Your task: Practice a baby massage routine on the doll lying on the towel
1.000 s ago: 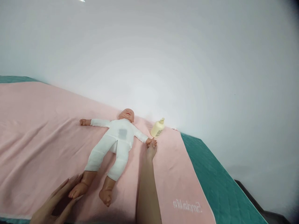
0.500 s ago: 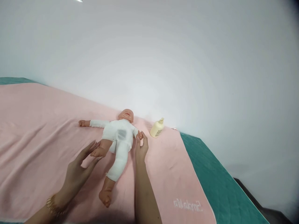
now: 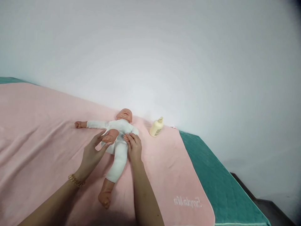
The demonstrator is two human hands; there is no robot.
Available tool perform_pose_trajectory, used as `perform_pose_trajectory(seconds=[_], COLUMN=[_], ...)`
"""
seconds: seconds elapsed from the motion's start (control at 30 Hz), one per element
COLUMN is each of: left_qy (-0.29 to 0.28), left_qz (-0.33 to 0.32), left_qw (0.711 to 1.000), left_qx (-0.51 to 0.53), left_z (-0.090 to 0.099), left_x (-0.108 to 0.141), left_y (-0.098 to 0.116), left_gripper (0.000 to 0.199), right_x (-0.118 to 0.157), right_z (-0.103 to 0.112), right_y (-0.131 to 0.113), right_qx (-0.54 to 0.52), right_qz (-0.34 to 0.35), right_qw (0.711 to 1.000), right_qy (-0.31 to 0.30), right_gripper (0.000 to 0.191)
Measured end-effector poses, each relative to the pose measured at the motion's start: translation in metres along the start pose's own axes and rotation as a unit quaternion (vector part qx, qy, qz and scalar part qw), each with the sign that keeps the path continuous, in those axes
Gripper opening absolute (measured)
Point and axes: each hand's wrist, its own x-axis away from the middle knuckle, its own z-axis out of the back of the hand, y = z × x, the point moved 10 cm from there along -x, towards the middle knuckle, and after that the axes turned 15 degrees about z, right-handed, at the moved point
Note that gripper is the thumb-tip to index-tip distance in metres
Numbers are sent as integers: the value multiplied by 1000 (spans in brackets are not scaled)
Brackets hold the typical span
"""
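A baby doll [image 3: 121, 153] with a white cloth body lies on its back on a pink blanket [image 3: 174, 175], head toward the wall. My left hand [image 3: 96, 149], a beaded bracelet at its wrist, holds the doll's bent leg by the foot [image 3: 109, 137] between thumb and fingers. The doll's small hand [image 3: 126, 137] is pinched in my right hand [image 3: 133, 145], over the doll's belly. The other leg [image 3: 116, 168] stretches toward me, and the other arm [image 3: 94, 124] points out to the left.
A pale yellow pump bottle [image 3: 156, 127] stands on the blanket, right of the doll. Green cloth [image 3: 218, 175] shows beyond the blanket's right edge. A white wall [image 3: 150, 56] rises behind, and a dark object [image 3: 270, 207] lies at the lower right.
My left hand has pushed the doll's foot up toward its belly, bending the leg. My right hand has brought the doll's hand inward to the left, across the body.
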Motion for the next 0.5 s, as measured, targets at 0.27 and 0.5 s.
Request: perform_pose_trajectory(seconds=[0.27, 0.5], left_qy=[24, 47], left_qz=[9, 7], left_qw=[999, 996], left_qx=[-28, -74], left_z=[18, 44], left_x=[13, 37], left_y=[0, -4], left_gripper=[58, 58], right_x=[21, 57], right_z=[19, 42], right_y=[40, 83], right_qx=[-176, -248], right_qz=[-228, -384], right_qw=[945, 824], right_qy=[156, 334], right_gripper=[37, 55])
